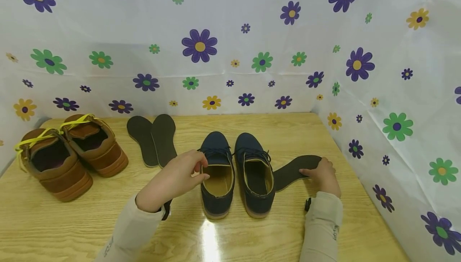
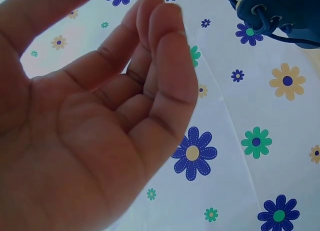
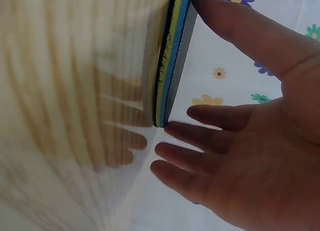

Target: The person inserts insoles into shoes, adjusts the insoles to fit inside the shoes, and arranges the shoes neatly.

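A pair of navy lace-up shoes stands side by side on the table, toes away from me. The left shoe (image 1: 217, 204) shows a tan inside; the right shoe (image 1: 257, 204) is dark inside. My left hand (image 1: 185, 170) hovers at the left shoe's opening, fingers loosely bent and thumb apart, with nothing in it. To the right of the shoes lies a black insole (image 1: 289, 172), with yellow, blue and grey layers along its edge in the right wrist view. My right hand (image 1: 322, 176) touches its far end, thumb on the insole and fingers extended at its edge.
Brown shoes (image 1: 81, 174) with yellow laces stand at the left. Two dark insoles (image 1: 163, 134) lie overlapping between them and the navy shoes, partly behind my left hand. A flower-patterned white sheet (image 1: 216, 14) rises behind and to the right of the wooden table (image 1: 288, 230).
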A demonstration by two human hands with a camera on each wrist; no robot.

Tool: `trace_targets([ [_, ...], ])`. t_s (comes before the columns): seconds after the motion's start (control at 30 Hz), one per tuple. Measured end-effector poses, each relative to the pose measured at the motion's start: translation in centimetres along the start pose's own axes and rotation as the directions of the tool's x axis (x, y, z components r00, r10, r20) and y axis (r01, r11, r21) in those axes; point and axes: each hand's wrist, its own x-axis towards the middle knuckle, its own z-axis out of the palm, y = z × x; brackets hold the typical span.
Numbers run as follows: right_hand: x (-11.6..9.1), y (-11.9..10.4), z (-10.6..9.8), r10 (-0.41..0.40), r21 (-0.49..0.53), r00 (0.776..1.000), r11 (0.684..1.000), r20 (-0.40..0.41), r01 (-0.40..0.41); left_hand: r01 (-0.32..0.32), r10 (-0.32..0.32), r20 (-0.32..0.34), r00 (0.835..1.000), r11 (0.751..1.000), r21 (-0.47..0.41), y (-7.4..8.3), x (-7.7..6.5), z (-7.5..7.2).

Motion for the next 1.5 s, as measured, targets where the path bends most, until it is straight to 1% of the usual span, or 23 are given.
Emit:
trace_targets([
  [0.23, 0.0, 0.17, 0.05, 0.021, 0.004, 1.0, 1.0, -0.004, -0.021, 0.002, -0.002, -0.006, 1.0, 1.0, 0.004, 0.04, -0.07, -0.01],
  [0.37, 0.2, 0.24, 0.21, 0.012, -0.012, 1.0, 1.0, -0.02, -0.012, 0.012, -0.012, -0.008, 1.0, 1.0, 0.003, 0.07, -0.07, 0.0],
  [0.53, 0.47, 0.13, 0.31, -0.016, -0.061, 0.999, 0.998, -0.04, 0.013, 0.011, -0.01, -0.016, 1.0, 1.0, 0.006, 0.12, -0.12, 0.0],
  [0.73, 0.44, -0.17, 0.46, -0.01, -0.061, 0.999, 0.998, -0.032, 0.008, -0.003, 0.003, -0.016, 1.0, 1.0, 0.011, 0.07, -0.21, 0.05],
  [0.9, 0.56, -0.26, 0.51, -0.02, -0.073, 0.999, 0.997, -0.048, 0.016, -0.009, 0.009, -0.022, 1.0, 1.0, 0.014, 0.1, -0.24, 0.01],
  [1.13, 0.61, -0.56, 0.51, 0.032, -0.054, 0.999, 0.998, -0.02, -0.033, -0.018, 0.019, -0.032, 0.999, 1.0, 0.018, 0.13, -0.26, -0.11],
  [1.23, 0.43, -0.67, 0.5, 0.036, -0.026, 0.999, 0.999, -0.018, -0.037, -0.019, 0.02, -0.033, 0.999, 1.0, 0.018, 0.13, -0.28, -0.13],
  [1.33, 0.12, -0.52, 0.45, 0.012, 0.044, 1.0, 0.999, -0.024, -0.011, -0.019, 0.02, -0.033, 0.999, 1.0, 0.017, 0.13, -0.31, -0.16],
  [1.43, -0.04, -0.29, 0.36, -0.002, 0.116, 0.998, 0.993, -0.056, 0.009, -0.017, 0.018, -0.032, 0.999, 1.0, 0.015, 0.16, -0.32, -0.21],
  [1.5, -0.09, -0.26, 0.21, 0.008, 0.155, 0.996, 0.988, -0.087, 0.006, -0.016, 0.016, -0.032, 0.999, 1.0, 0.013, 0.17, -0.33, -0.26],
])
